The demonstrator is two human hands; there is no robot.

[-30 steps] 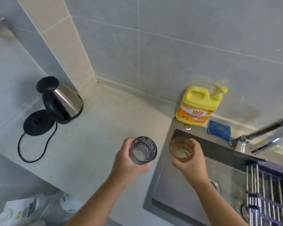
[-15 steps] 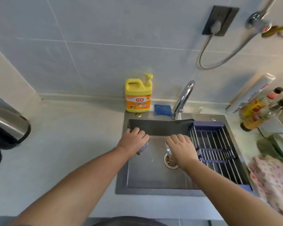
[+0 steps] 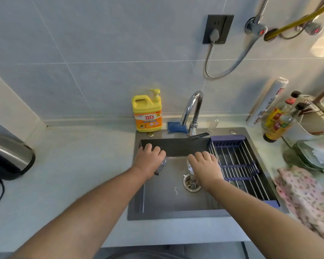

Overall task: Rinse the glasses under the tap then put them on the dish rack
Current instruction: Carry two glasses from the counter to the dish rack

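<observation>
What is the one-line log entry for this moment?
stage: glasses over sink | left hand: grips left glass | right hand: grips right glass | dish rack: no glass yet | tap: flow unclear

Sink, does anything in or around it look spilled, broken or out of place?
Nothing spilled or broken; the left hand and right hand hold the left glass and right glass over the sink. One oddity: a white squiggle beside the drain, debris or water, cannot tell.
</observation>
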